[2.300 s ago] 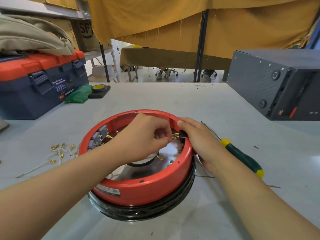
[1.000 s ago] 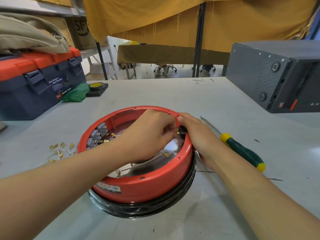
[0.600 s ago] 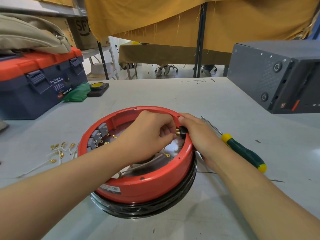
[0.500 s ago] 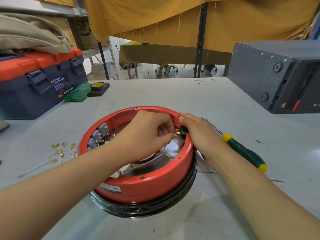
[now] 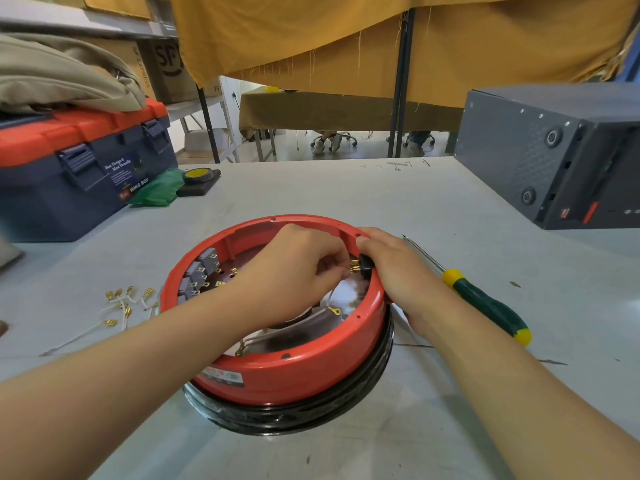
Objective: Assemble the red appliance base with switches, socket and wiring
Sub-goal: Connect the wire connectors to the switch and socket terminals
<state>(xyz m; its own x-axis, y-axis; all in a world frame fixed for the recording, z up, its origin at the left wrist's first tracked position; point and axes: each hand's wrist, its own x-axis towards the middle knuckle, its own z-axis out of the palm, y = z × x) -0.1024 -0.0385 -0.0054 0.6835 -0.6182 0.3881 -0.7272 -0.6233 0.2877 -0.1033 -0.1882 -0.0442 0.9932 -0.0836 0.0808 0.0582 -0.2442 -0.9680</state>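
Your left hand (image 5: 294, 271) pinched a brass terminal, its axis pointing at 3 o'clock into the black socket (image 5: 364, 264) on the red base (image 5: 277, 372) wall at mid-table. Your right hand (image 5: 398, 268) gripped the rim, thumb bracing that socket.

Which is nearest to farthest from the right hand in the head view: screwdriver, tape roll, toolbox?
From the right hand:
1. Screwdriver, lying just to its right on the table.
2. Tape roll, far left, towards the back.
3. Toolbox, at the far left edge, beyond the tape roll.
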